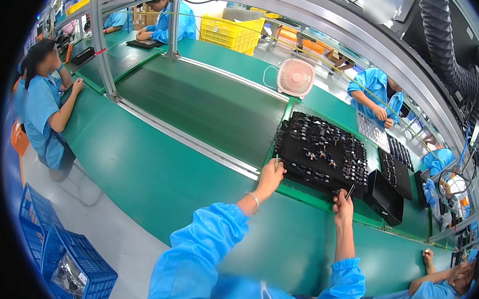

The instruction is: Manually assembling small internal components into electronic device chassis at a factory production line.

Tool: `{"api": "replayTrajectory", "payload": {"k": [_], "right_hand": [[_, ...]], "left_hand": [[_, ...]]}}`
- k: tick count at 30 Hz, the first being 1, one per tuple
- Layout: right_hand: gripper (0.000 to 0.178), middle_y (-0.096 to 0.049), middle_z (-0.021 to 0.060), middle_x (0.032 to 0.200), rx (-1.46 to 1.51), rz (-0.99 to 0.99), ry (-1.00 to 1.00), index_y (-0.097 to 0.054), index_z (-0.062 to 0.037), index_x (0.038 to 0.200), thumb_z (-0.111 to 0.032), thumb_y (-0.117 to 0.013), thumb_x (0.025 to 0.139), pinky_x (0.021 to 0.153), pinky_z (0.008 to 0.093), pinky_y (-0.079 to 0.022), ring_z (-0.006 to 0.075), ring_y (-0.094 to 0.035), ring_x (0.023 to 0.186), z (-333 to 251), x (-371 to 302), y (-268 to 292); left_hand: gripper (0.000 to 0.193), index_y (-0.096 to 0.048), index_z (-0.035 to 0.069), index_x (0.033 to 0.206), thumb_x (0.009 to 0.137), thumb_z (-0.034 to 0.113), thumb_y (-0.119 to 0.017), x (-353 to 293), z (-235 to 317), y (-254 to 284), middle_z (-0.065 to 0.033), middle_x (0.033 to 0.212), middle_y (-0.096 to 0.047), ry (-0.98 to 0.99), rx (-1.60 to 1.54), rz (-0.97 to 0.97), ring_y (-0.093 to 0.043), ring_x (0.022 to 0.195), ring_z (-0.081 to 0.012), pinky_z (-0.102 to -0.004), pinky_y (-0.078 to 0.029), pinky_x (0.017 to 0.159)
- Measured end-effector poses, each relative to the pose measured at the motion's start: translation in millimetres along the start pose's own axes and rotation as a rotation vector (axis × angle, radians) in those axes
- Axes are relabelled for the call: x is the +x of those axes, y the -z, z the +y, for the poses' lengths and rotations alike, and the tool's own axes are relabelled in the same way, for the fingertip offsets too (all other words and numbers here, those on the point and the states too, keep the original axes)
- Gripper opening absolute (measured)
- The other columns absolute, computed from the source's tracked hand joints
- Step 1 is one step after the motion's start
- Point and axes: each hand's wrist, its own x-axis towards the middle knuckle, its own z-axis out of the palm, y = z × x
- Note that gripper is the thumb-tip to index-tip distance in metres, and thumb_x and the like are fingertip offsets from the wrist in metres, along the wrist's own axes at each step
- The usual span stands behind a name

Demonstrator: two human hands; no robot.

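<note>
My left hand [272, 173] and right hand [342, 203] are at the near edge of the black tray [293, 148], with a free gap between them. Leftward, the green counter [126, 150] gives a wide lane, bordered by the metal rail [196, 142]; past that, the dark belt [210, 105] leaves broad room. On my right, the black box [384, 197] stands just beside the tray, blocking a low sideways pass. The pink fan [296, 78] obstructs the way past the tray's far edge.

A conveyor belt [204, 102], a black tray of small parts [298, 147] and workers in blue smocks [41, 114] show a factory assembly line.
</note>
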Motion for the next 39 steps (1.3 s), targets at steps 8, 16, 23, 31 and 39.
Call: {"api": "replayTrajectory", "payload": {"k": [8,16,23,31,39], "right_hand": [[0.013,-0.052,-0.0047,0.072,-0.172,-0.08,0.019,-0.054,-0.0116,0.093,-0.022,-0.055,0.085,0.044,0.0145,-0.025,0.0015,-0.043,0.059,0,-25,1],[0.016,-0.048,-0.0037,0.067,-0.242,-0.081,0.142,-0.055,-0.0063,0.092,-0.019,-0.057,0.083,0.043,0.0166,-0.023,0.0021,-0.037,0.055,-45,-27,-50],[0.021,-0.053,0.0025,0.072,-0.639,-0.038,0.422,-0.056,-0.0012,0.094,-0.017,-0.058,0.082,0.056,0.0231,-0.041,0.0082,-0.047,0.059,-48,17,-83],[0.024,-0.047,-0.0032,0.073,-0.496,-0.277,0.468,-0.054,-0.0033,0.101,-0.022,-0.055,0.086,0.053,0.0174,-0.033,0.0027,-0.04,0.061,-24,-42,-96],[0.035,-0.043,-0.0033,0.072,-0.093,-0.829,-0.384,-0.051,-0.0024,0.099,-0.031,-0.033,0.094,0.05,0.0177,-0.027,0.0053,-0.034,0.058,24,-72,-126]], "left_hand": [[0.032,-0.05,-0.003,0.107,0.088,0.022,-0.044,-4,-2,-1,-0.0072,0.07,-0.061,0.024,0.071,0.015,-0.05,0.051,-0.0112,-0.0252,-0.041,0.047],[0.027,-0.051,0.002,0.107,0.09,0.021,-0.045,-36,5,10,-0.0015,0.07,-0.056,-0.039,-0.089,0.088,-0.042,0.048,-0.0047,-0.0196,-0.036,0.044],[0.025,-0.049,0.004,0.103,0.092,0.024,-0.041,-86,-8,-20,0.0001,0.073,-0.052,0.051,-0.16,-0.111,-0.038,0.049,-0.0026,-0.0163,-0.031,0.042],[0.023,-0.053,0.006,0.1,0.091,0.024,-0.043,-100,7,-6,0.0017,0.071,-0.052,0.097,-0.1,-0.124,-0.039,0.052,-0.0025,-0.0174,-0.032,0.046],[0.023,-0.055,0.002,0.104,0.088,0.017,-0.046,-18,4,31,-0.0081,0.082,-0.06,-0.278,0.24,0.265,-0.055,0.07,-0.0162,-0.0283,-0.044,0.065]]}}
